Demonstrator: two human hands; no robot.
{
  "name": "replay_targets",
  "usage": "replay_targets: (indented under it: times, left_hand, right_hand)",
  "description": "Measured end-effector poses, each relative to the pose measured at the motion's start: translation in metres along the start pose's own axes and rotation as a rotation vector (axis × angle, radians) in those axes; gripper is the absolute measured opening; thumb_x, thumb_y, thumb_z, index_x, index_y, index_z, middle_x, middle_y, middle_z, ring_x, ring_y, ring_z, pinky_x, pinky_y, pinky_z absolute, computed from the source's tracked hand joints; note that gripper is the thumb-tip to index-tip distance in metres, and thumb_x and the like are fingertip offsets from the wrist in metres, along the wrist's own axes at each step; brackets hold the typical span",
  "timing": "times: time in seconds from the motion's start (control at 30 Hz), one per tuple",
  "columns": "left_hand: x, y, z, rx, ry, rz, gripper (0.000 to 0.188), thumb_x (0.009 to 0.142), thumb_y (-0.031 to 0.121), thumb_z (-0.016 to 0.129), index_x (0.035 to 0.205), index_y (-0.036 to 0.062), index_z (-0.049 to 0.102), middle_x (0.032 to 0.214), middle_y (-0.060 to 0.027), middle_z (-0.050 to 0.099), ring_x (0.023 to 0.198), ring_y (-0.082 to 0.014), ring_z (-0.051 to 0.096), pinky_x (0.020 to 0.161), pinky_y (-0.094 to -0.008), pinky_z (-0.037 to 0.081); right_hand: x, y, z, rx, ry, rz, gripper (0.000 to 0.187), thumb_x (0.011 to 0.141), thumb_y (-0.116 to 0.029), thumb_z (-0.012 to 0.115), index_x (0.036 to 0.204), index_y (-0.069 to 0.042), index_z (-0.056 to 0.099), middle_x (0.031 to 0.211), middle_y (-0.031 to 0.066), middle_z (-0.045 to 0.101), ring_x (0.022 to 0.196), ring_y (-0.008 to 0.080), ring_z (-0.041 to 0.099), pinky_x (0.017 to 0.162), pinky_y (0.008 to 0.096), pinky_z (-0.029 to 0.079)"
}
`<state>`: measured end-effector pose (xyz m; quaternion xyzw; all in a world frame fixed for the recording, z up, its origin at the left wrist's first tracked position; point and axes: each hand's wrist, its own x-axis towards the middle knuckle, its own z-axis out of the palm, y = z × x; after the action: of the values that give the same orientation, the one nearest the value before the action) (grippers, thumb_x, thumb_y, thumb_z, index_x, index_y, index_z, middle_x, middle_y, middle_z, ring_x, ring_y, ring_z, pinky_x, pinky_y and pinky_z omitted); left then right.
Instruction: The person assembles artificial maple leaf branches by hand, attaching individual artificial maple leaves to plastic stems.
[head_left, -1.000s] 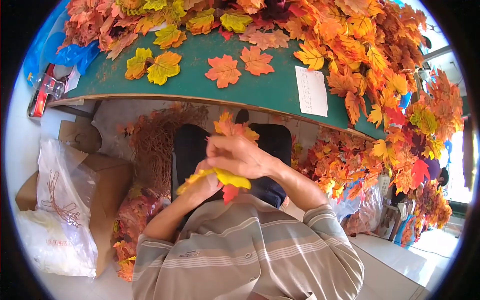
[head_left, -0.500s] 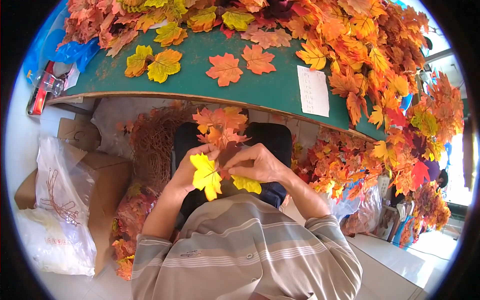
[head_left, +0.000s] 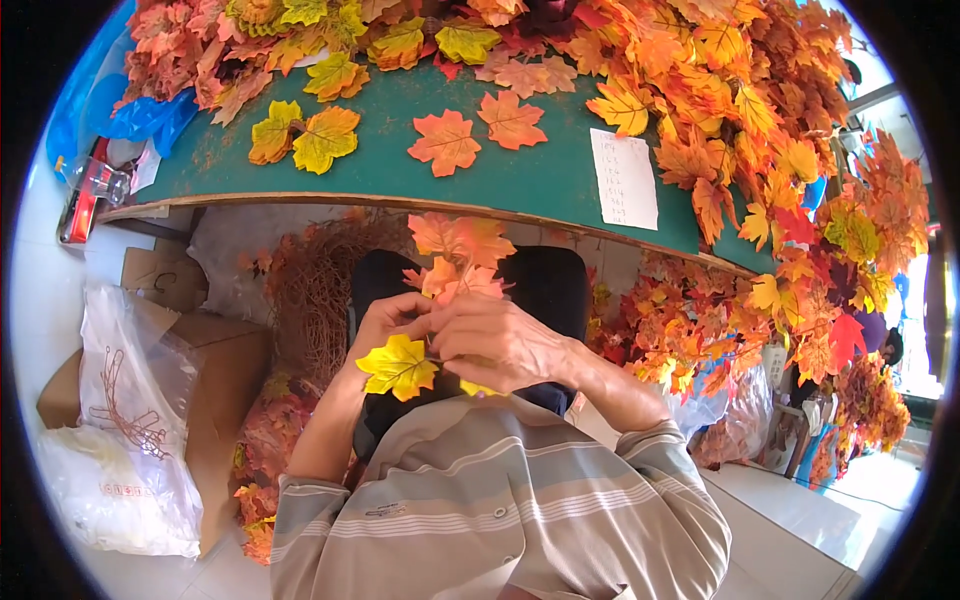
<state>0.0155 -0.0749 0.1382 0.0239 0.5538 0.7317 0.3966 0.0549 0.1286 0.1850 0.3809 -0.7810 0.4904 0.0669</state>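
In front of my belly I hold an artificial maple leaf sprig (head_left: 462,243). Orange-pink leaves stand up beyond my hands, and a yellow leaf (head_left: 400,367) hangs out on the near side, below my left hand. My left hand (head_left: 392,318) is closed, its fingers pinching the sprig around the stem. Pressed up against it, my right hand (head_left: 500,343) has its fingers curled over the same spot. A second yellow leaf (head_left: 477,388) shows only in part beneath the right hand. The stem between the fingertips is hidden.
A green table (head_left: 380,125) spans ahead, with heaps of orange leaves (head_left: 720,80), loose leaf pairs and a written paper slip (head_left: 625,180). At left stand a cardboard box (head_left: 225,400) and a plastic bag (head_left: 130,430). Brown stems (head_left: 320,290) hang under the table.
My right hand has moved left, closing in against my left hand. The yellow leaf has swung left and turned flatter; the other yellow leaf is now mostly covered.
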Motion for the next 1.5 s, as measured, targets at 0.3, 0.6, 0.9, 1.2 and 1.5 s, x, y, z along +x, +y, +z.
replay_targets:
  times: [0.3, 0.6, 0.9, 1.2, 1.5]
  left_hand:
    - [0.008, 0.011, 0.001, 0.798, 0.14, 0.357, 0.008, 0.081, 0.005, 0.069, 0.086, -0.002, 0.068, 0.077, -0.0024, 0.057, 0.071, -0.0076, 0.054, 0.06, -0.0221, 0.041]
    - [-0.001, 0.023, 0.004, 0.166, 0.036, -0.049, 0.01, 0.09, 0.01, 0.061, 0.087, 0.0003, 0.063, 0.071, -0.0017, 0.062, 0.06, -0.0059, 0.057, 0.049, -0.0198, 0.044]
    - [-0.007, 0.025, 0.011, -0.233, -0.063, -0.078, 0.011, 0.09, 0.012, 0.062, 0.091, 0.0012, 0.062, 0.074, -0.002, 0.061, 0.06, -0.0072, 0.054, 0.049, -0.0185, 0.038]
    - [-0.014, 0.024, 0.022, -0.07, 0.035, 0.109, 0.011, 0.09, 0.01, 0.062, 0.091, -0.0001, 0.063, 0.072, -0.0017, 0.061, 0.061, -0.0067, 0.056, 0.052, -0.0179, 0.04]
    - [-0.019, 0.028, 0.03, 0.056, 0.064, 0.257, 0.007, 0.089, 0.003, 0.062, 0.093, -0.0033, 0.063, 0.079, -0.0033, 0.063, 0.063, -0.0071, 0.058, 0.059, -0.0192, 0.046]
  right_hand:
    - [-0.019, 0.023, 0.009, -0.179, -0.079, 0.09, 0.011, 0.068, -0.004, 0.068, 0.076, -0.003, 0.059, 0.076, 0.0078, 0.061, 0.074, 0.0277, 0.057, 0.073, 0.0369, 0.045]
    - [-0.022, 0.031, 0.009, 0.018, -0.052, 0.181, 0.008, 0.071, -0.005, 0.067, 0.078, -0.003, 0.066, 0.073, 0.0081, 0.061, 0.075, 0.0257, 0.055, 0.081, 0.0371, 0.042]
    - [-0.011, 0.02, -0.007, 0.216, -0.017, 0.336, 0.011, 0.078, -0.007, 0.068, 0.088, -0.004, 0.069, 0.086, 0.0078, 0.065, 0.087, 0.0245, 0.055, 0.085, 0.0364, 0.04]
    - [-0.013, 0.013, -0.003, 0.169, 0.08, 0.3, 0.011, 0.077, -0.006, 0.069, 0.088, -0.004, 0.068, 0.087, 0.0066, 0.065, 0.09, 0.0224, 0.057, 0.088, 0.0354, 0.037]
    - [-0.019, 0.013, 0.0, 0.26, 0.107, 0.413, 0.011, 0.078, -0.008, 0.07, 0.088, -0.005, 0.069, 0.087, 0.0062, 0.065, 0.09, 0.0214, 0.054, 0.089, 0.0355, 0.034]
